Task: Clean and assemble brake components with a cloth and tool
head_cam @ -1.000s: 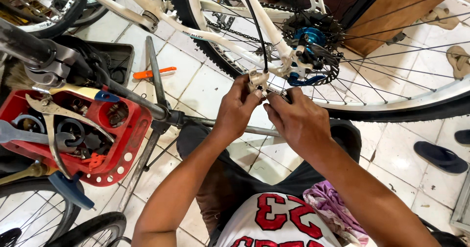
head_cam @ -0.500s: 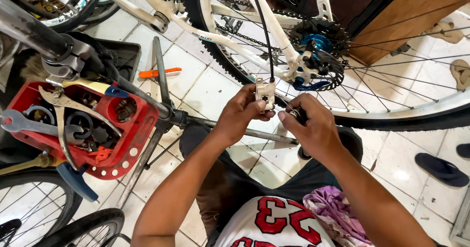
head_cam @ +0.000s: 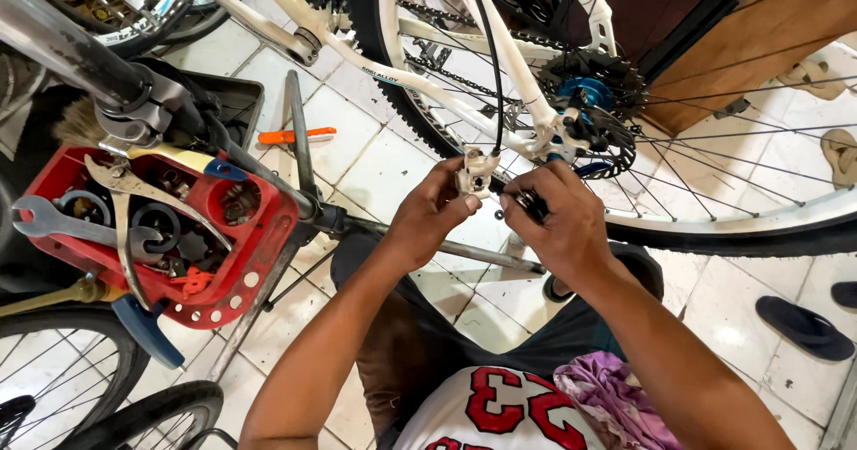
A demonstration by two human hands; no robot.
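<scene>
A white bike frame (head_cam: 375, 66) carries a blue hub (head_cam: 585, 93) and black cable (head_cam: 486, 57), beside a red tool tray (head_cam: 259, 236) with silver wrenches (head_cam: 62, 222), an orange tool (head_cam: 295, 135) on white tiles (head_cam: 375, 160), and a purple rag (head_cam: 616, 401).

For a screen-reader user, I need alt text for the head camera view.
Seen from above, a left hand holds a small white brake caliper on a black cable, while the right hand pinches a small dark part beside it, under a white bicycle frame. A red tool tray with wrenches sits to the left.
</scene>
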